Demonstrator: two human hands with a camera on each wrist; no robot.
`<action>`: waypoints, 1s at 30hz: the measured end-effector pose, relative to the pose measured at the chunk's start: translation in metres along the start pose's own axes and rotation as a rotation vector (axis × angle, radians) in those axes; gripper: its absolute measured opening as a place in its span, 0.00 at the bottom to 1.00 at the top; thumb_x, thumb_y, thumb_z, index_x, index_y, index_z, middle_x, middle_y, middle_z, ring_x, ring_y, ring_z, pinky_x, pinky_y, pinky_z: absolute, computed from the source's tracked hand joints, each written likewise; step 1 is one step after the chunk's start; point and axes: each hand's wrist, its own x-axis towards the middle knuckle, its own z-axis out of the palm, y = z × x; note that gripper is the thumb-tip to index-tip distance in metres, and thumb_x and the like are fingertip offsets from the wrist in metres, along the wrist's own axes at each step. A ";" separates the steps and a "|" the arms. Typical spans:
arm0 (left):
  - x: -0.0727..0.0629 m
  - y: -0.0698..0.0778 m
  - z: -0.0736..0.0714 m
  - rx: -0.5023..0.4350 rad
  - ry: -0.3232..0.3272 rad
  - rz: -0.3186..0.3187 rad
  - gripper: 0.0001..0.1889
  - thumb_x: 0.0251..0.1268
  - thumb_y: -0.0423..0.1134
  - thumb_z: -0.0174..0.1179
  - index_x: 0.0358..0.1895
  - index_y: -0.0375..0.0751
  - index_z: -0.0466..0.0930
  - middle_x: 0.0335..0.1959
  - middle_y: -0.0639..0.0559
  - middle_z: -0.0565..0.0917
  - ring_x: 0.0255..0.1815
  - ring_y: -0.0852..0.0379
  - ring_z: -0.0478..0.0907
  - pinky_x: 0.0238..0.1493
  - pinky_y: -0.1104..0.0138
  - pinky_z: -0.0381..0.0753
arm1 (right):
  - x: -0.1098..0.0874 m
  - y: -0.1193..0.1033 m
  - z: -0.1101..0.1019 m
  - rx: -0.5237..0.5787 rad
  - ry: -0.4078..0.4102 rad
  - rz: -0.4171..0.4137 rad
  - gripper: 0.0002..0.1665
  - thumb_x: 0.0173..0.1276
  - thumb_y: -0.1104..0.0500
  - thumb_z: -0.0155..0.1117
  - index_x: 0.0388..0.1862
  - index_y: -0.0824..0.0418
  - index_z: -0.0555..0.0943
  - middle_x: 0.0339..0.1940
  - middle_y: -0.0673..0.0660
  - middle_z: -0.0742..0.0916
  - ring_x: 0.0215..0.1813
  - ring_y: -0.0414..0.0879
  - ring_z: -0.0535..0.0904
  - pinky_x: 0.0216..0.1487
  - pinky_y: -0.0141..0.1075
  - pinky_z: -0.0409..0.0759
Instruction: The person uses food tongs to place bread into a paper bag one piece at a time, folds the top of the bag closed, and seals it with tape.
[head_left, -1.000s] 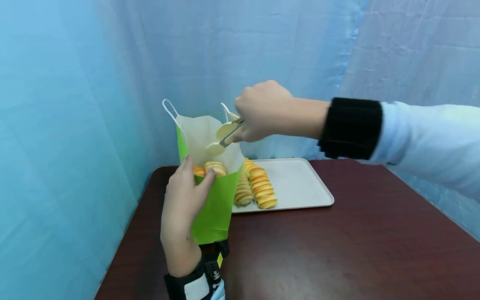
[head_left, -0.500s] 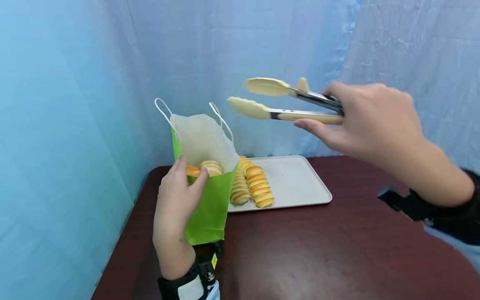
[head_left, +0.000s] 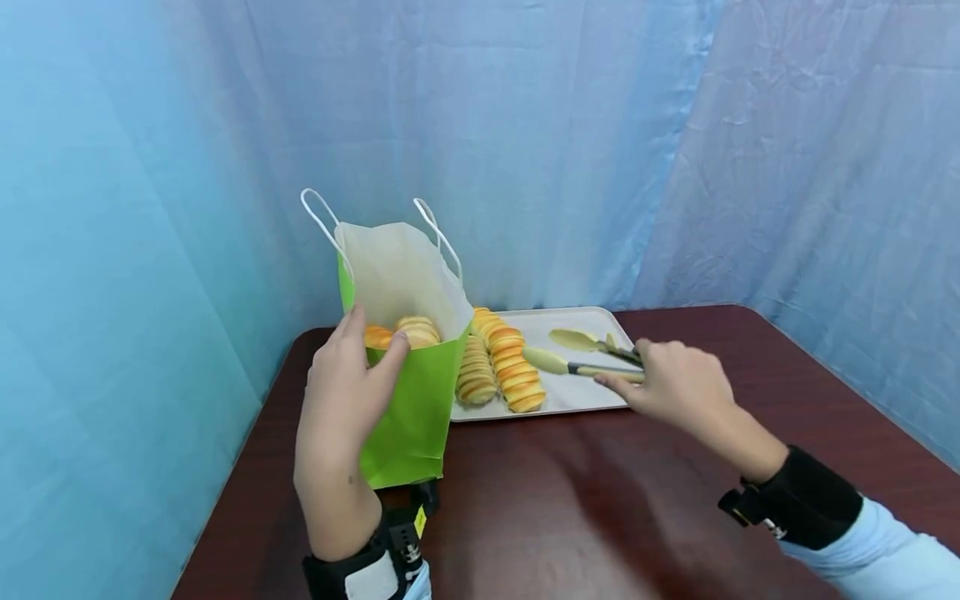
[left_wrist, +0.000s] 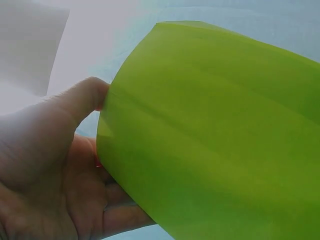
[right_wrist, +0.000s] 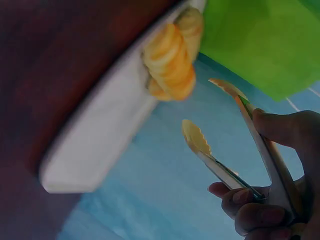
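Tongs [head_left: 592,370] near white tray [head_left: 540,321], green bag [head_left: 405,400] gripped at its rim

Clock positions are read from the head view, with twelve at its top. The green bag leans at about eight o'clock from the middle of this view. Left hand [head_left: 348,383] is at the bag's eight o'clock side; its thumb and fingers are parted and bend around the rim, so it grips the bag. In the left wrist view the green side hides some fingertips, and I cannot tell how firmly they press. Two white cord handles [head_left: 448,247] rise at ten and one o'clock of the bag's mouth. Inside it show an orange bread [head_left: 378,337] and, just beside it at three o'clock, a pale bread [head_left: 418,331].

The white tray lies on the dark table [head_left: 517,500], at three o'clock from the bag, which hides part of it. On the tray lie a long golden roll [head_left: 516,367] and, at its nine o'clock side, a paler roll [head_left: 475,375].

Right hand [head_left: 682,383], at about four o'clock, has its fingers curled round the tongs. The two arms of the tongs stand apart, tips toward nine o'clock, near the golden roll; the right wrist view shows a gap between tips and roll.

Light blue curtain [head_left: 480,150] hangs at twelve o'clock, behind the table.
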 end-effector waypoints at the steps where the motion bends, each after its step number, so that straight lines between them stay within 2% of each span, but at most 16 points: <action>1: 0.000 0.000 -0.001 0.000 -0.004 -0.005 0.37 0.77 0.49 0.49 0.81 0.32 0.51 0.81 0.42 0.58 0.79 0.42 0.59 0.72 0.45 0.65 | -0.001 -0.001 0.008 0.012 -0.016 0.005 0.33 0.62 0.30 0.67 0.24 0.57 0.73 0.14 0.52 0.68 0.16 0.45 0.63 0.16 0.37 0.58; 6: 0.001 0.001 -0.001 0.002 -0.018 -0.022 0.38 0.78 0.50 0.48 0.81 0.32 0.49 0.81 0.41 0.55 0.80 0.43 0.55 0.74 0.46 0.62 | -0.004 -0.007 0.033 0.063 -0.045 0.035 0.34 0.60 0.28 0.67 0.21 0.56 0.72 0.14 0.52 0.70 0.16 0.46 0.65 0.16 0.38 0.60; 15: 0.002 0.003 -0.002 0.011 -0.020 -0.025 0.38 0.78 0.50 0.48 0.80 0.30 0.50 0.81 0.39 0.55 0.80 0.42 0.56 0.74 0.46 0.62 | -0.002 -0.014 0.058 0.122 -0.079 0.067 0.37 0.60 0.26 0.65 0.23 0.57 0.72 0.17 0.53 0.73 0.19 0.47 0.67 0.18 0.39 0.63; 24: 0.003 0.006 0.000 0.035 -0.020 -0.033 0.38 0.78 0.49 0.48 0.80 0.29 0.50 0.81 0.38 0.56 0.80 0.41 0.56 0.74 0.46 0.62 | 0.005 -0.016 0.070 0.155 -0.053 0.059 0.36 0.59 0.28 0.67 0.20 0.57 0.71 0.16 0.52 0.73 0.19 0.47 0.67 0.21 0.39 0.61; 30: 0.002 0.007 0.001 0.035 -0.025 -0.043 0.38 0.78 0.50 0.48 0.80 0.30 0.50 0.81 0.39 0.56 0.81 0.42 0.54 0.74 0.46 0.61 | 0.010 -0.013 0.075 0.174 -0.102 0.084 0.36 0.60 0.27 0.66 0.21 0.57 0.72 0.17 0.52 0.73 0.20 0.47 0.67 0.23 0.39 0.62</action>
